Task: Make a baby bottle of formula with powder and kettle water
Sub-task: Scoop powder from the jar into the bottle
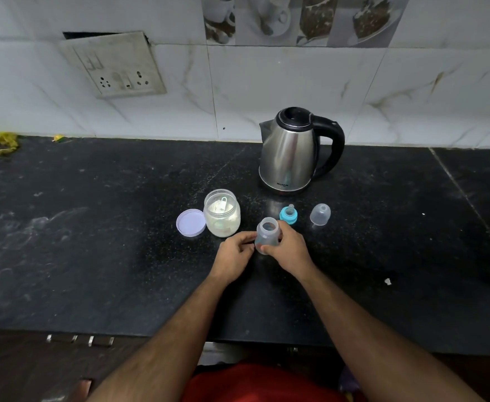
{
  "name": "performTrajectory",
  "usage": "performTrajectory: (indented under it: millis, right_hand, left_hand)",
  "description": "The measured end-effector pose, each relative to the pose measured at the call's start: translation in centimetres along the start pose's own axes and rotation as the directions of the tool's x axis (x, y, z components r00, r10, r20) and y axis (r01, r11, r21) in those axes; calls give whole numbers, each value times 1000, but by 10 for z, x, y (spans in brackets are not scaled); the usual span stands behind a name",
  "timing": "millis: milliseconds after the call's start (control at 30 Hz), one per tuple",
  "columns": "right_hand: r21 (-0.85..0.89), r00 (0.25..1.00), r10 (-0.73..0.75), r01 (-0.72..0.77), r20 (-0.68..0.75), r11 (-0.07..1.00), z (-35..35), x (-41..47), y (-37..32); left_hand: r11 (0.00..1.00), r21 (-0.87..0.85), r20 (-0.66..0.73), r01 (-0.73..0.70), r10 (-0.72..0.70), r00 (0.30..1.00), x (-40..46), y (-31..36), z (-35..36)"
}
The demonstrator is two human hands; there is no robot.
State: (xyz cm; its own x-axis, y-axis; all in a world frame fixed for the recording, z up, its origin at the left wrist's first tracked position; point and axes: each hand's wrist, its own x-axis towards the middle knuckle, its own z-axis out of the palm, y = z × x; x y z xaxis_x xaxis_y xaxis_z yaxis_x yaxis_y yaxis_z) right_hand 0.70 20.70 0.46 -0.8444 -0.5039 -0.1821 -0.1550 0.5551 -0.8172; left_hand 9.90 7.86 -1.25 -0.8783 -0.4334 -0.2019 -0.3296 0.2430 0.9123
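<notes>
A clear baby bottle (267, 234) with no top stands on the black counter (93, 242). My right hand (288, 249) wraps around its right side and my left hand (236, 252) touches its left side with curled fingers. Just left of the bottle is an open jar of white powder (222, 213) with a pale scoop inside, and its lilac lid (191, 222) lies beside it. The teal ring with the teat (288, 214) and the clear cap (320, 214) sit behind the bottle. A steel kettle (291, 152) with a black handle stands further back.
A tiled wall with a socket panel (116, 65) rises behind the counter. Yellow scraps (4, 143) lie at the far left back corner. A small white speck (387, 282) lies on the counter to the right. The counter's front edge runs below my forearms.
</notes>
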Motion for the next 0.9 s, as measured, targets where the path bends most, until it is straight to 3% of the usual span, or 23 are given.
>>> performTrajectory:
  millis: [133,333,467,633,767,900]
  right_hand:
    - [-44,1000,20,-19,11,999,-2,-2,-2]
    - [-235,998,66,-60,21,970,-22,-3,-3]
    - [-235,988,-31,-5,-148,972,-36,-8,-9]
    - [-142,942,-158,121,-296,983,-40,-4,-36]
    - [-128,947,-215,189,-237,974,-35,6,-58]
    - [-202,953,-259,226,-156,953,-25,18,-77]
  left_hand:
    - [1000,-14,16,-2,2,1000,-1,-2,-1]
    - [997,-78,-120,7,-16,993,-8,-15,-7]
    - [992,-128,-197,-2,-23,980,-16,-23,-15]
    - [993,-111,-453,-32,-22,891,-21,-30,-29]
    - [998,-58,-520,-26,-8,854,-6,-26,-47]
    - [999,32,-431,-2,16,902,17,-16,-62]
